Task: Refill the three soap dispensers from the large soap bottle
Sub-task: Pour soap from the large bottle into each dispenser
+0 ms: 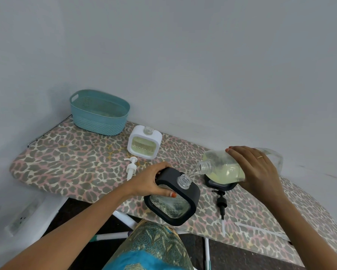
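On our leopard-print ironing board (70, 164), our left hand (150, 180) grips the black dispenser (173, 199); our right hand (261, 170) clasps the tilted soap bottle (222, 168), pouring.

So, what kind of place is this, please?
Probably a home laundry or utility corner, not a proper workbench. The work surface is an ironing board with a leopard-print cover, pushed against a plain painted wall, and a teal plastic basket stands at its far end.

Clear plastic bottle (226, 168); matt black dispenser (187, 193) frame.
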`<state>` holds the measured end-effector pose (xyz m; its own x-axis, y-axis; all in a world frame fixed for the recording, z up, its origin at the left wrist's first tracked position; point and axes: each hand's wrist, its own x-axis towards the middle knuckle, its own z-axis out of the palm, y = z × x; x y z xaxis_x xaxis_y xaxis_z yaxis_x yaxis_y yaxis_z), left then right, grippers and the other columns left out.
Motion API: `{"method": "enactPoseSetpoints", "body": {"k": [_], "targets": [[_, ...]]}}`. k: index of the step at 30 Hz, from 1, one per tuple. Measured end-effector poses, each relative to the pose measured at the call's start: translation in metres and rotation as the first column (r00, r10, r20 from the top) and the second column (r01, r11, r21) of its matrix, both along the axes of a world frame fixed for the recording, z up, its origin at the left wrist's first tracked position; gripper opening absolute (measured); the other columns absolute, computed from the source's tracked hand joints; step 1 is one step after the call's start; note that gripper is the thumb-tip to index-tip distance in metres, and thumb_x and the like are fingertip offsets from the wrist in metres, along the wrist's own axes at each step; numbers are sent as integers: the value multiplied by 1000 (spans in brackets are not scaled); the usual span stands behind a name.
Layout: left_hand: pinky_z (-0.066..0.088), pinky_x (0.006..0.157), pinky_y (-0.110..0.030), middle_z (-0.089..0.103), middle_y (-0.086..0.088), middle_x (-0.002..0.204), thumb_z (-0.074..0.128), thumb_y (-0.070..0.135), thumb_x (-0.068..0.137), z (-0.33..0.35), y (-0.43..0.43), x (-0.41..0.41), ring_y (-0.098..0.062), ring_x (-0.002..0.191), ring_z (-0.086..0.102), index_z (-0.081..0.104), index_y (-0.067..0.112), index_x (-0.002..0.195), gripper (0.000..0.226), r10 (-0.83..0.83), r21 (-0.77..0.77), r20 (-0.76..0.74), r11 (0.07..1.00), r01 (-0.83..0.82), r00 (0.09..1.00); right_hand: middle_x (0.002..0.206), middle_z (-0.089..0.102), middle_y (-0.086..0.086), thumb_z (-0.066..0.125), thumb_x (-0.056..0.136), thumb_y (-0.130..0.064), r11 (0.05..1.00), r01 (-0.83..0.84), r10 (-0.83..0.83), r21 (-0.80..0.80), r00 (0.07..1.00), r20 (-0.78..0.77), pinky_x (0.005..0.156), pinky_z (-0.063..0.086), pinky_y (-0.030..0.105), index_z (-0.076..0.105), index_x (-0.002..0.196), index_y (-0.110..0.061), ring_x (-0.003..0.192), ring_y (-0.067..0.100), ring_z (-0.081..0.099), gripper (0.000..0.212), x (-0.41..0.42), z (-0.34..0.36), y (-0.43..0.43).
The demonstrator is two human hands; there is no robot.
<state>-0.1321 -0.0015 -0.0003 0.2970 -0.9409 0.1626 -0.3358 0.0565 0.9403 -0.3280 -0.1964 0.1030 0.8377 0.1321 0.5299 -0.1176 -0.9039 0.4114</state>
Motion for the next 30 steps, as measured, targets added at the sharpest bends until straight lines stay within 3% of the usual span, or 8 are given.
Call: {"method": "enactPoseSetpoints", "body": {"k": [6,9,12,16,21,30], "targets": [[50,84,-27,61,1,96,79,38,57,-2,0,0,-15,92,61,54,21,100,52,-11,-11,-21,1000,10,1000,102,68,16,81,60,-16,1000,1,-1,-8,1000,22,76,52,41,49,112,-9,91,33,66,62,0,-3,-3],[50,82,-25,62,-2,97,77,42,56,-2,0,0,-15,91,61,54,20,100,55,-8,-24,-17,1000,7,1000,102,68,17,67,79,-29,1000,-20,20,-8,999,39,76,52,41,49,112,-9,91,34,66,43,1,-2,-1],[50,82,-26,62,-4,97,77,42,56,-2,1,0,-16,90,61,54,21,98,53,-9,-35,-11,999,8,1000,102,68,17,52,82,-36,1000,-27,26,14,999,20,76,52,42,49,113,-8,91,34,66,42,1,-1,1],[50,81,-23,61,-2,96,76,43,56,-2,0,0,-13,89,60,54,20,98,54,-7,-38,-12,999,7,1000,102,68,17,61,80,-40,1000,-17,17,6,1000,13,76,52,41,49,113,-8,91,34,66,48,1,-1,2],[50,80,-21,60,5,92,77,42,56,-2,1,0,-7,86,60,53,26,96,49,-9,-31,-29,999,8,1000,102,68,17,83,53,-23,1000,2,-2,-3,1000,-16,76,52,42,49,113,-8,91,34,66,70,1,-1,2],[46,75,-12,58,9,88,81,13,66,-5,-1,2,4,80,58,51,27,93,43,12,-3,-20,1000,-12,1000,103,68,17,81,58,-24,1000,18,-18,4,999,-26,76,52,43,49,113,-8,92,34,66,66,1,-1,2]]}}
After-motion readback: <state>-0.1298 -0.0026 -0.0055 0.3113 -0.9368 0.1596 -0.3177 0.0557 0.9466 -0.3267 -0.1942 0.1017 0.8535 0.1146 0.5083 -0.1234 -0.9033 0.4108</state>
